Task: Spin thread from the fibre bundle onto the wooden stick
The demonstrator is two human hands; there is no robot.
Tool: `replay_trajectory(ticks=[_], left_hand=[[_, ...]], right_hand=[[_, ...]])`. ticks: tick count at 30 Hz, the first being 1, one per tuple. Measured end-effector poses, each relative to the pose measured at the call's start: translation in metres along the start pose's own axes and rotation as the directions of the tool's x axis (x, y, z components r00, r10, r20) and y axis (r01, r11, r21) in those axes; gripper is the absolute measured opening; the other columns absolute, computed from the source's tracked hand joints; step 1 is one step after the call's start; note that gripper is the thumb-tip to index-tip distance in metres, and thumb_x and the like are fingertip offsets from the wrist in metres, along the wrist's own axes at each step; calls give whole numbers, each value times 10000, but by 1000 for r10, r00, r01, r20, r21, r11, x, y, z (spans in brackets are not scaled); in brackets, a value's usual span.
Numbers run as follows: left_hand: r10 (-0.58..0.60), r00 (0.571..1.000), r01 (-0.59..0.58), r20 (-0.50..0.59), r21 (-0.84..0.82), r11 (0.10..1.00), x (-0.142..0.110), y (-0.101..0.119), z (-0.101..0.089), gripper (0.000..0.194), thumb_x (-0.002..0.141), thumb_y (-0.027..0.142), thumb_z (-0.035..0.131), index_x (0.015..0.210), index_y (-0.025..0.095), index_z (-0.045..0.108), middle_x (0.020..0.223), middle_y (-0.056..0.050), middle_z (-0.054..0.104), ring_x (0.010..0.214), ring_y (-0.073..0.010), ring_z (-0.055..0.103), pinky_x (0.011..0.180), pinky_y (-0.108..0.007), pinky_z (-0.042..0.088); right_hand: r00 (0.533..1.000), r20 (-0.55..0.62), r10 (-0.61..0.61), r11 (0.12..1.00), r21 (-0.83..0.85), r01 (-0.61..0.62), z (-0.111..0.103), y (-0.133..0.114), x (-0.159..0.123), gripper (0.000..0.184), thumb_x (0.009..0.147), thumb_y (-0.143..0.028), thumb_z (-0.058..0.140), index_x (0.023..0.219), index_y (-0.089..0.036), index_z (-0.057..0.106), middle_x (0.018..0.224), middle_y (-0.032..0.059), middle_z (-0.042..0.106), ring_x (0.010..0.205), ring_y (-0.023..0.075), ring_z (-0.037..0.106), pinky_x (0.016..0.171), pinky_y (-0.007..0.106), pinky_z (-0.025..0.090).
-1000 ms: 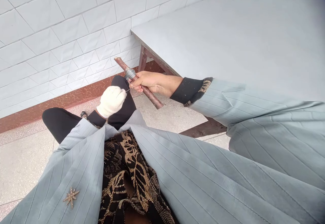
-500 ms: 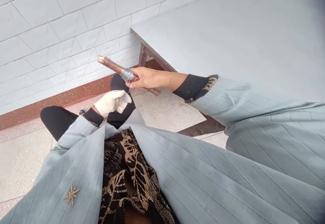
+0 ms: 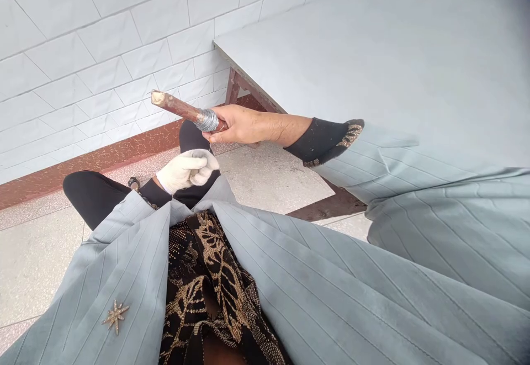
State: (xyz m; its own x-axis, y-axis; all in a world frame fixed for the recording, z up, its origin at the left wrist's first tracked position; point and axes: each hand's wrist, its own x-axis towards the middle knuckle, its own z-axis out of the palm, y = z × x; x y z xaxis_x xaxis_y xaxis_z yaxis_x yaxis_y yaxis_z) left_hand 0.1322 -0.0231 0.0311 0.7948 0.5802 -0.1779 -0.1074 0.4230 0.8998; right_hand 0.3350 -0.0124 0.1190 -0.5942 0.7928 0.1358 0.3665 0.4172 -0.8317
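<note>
My right hand (image 3: 237, 125), bare, is wrapped round a brown wooden stick (image 3: 176, 104) whose pale cut end points up and left. Silvery wire (image 3: 207, 120) is wound in a thick band round the stick, just beside my fingers. Lower and to the left, my left hand (image 3: 188, 169) wears a white knit glove, its fingers closed. A thin strand of the wire runs down from the stick to the glove; the exact pinch is hidden. The stick's lower end is hidden behind my right hand.
A pale table (image 3: 351, 67) fills the right side, with a brown wooden leg (image 3: 233, 86). White wall tiles (image 3: 116, 78) stand ahead above a red-brown skirting (image 3: 95, 160). My black-clad knees (image 3: 93, 196) are below, over a speckled floor (image 3: 37, 260).
My right hand has turned the stick, so its cut end swung left and faces me more. The gloved hand dropped, rotated knuckles-away, then shifted slightly right.
</note>
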Motion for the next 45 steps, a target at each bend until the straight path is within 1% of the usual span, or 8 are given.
replay_trajectory(ticks=[4,8,12,19,32,38,41,45], left_hand=[[128,981,-118,-142,77,990,2,-1,2,314,692,413,814,830,156,698,554,63,417,449,-27,227,445,-205,121],[397,840,-217,-371,440,871,1,2,7,145,780,309,681,837,176,690,637,24,569,487,-58,371,460,-217,269],[649,675,-58,-351,852,521,-4,4,10,117,810,186,602,842,187,715,872,-27,747,723,-128,633,719,-278,502],[707,607,188,-363,930,316,-13,8,2,193,869,150,549,953,205,714,993,-29,789,940,-186,732,895,-318,541],[646,719,463,-256,870,-170,-14,6,-3,224,961,213,509,1027,184,722,949,-91,780,882,-236,743,752,-312,496],[651,759,350,-15,852,-389,-21,11,-4,265,963,251,488,1003,188,742,810,-72,751,714,-196,695,629,-298,396],[613,788,294,52,843,-450,-22,20,0,292,971,267,467,939,182,745,720,-71,711,635,-193,653,602,-308,374],[542,837,174,82,898,-405,-18,37,-1,281,945,248,474,969,185,746,860,-79,764,765,-217,701,666,-315,450]], right_hand=[[994,-74,78,990,120,-68,3,-1,1,248,809,-27,708,849,-186,522,728,-29,512,601,76,426,526,198,352],[971,-139,195,931,337,-139,6,8,2,256,836,-62,712,867,-203,500,686,-38,486,540,73,401,472,199,364],[935,-60,350,829,484,-280,1,20,5,262,842,-58,729,878,-200,511,635,-50,456,502,66,385,432,184,365],[916,207,344,726,560,-399,-30,37,11,221,899,-170,762,966,-149,553,667,-40,507,461,33,387,416,150,384],[891,95,445,669,626,-401,-35,36,14,157,1063,-261,491,930,-180,510,734,4,515,506,65,400,435,171,358],[895,17,445,894,47,-445,-32,47,14,217,1012,-318,570,871,-163,623,701,27,568,544,99,457,520,247,373],[912,-39,408,800,-466,-378,-15,39,16,200,959,-267,614,799,-153,652,693,40,601,574,110,480,558,276,346],[883,206,422,666,-731,-149,-1,20,12,140,925,-210,635,847,-149,733,773,44,675,644,123,520,614,286,329]])
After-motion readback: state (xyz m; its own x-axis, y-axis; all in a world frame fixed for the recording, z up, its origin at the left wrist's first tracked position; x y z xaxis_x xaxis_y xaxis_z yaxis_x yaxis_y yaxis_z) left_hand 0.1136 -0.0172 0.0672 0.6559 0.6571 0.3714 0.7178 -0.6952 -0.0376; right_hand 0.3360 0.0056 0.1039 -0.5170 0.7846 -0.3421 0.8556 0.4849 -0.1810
